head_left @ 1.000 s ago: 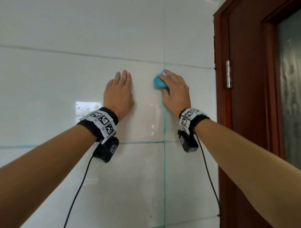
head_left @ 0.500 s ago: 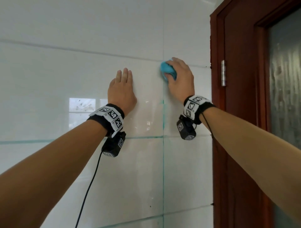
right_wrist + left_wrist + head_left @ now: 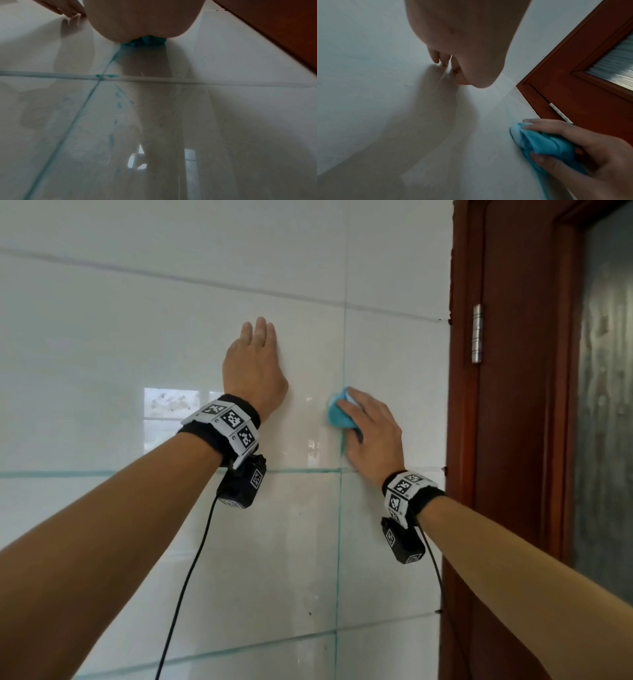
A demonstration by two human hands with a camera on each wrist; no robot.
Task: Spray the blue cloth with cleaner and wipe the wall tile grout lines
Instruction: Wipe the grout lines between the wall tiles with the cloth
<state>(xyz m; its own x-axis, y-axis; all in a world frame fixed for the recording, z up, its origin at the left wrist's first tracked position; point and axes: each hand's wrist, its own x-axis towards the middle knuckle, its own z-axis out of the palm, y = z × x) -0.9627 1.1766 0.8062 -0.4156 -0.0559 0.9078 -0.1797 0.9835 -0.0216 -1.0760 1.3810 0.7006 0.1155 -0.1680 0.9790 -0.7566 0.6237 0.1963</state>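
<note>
1. Our right hand (image 3: 371, 436) grasps the bunched cloth (image 3: 339, 414), pressing it on the vertical grout line (image 3: 339, 542).
2. The line's long axis runs straight down below the cloth, so we judge a downward stroke.
3. Our left hand (image 3: 253, 371), fingers flat, braces on the tile (image 3: 102, 354) beside it.
</note>
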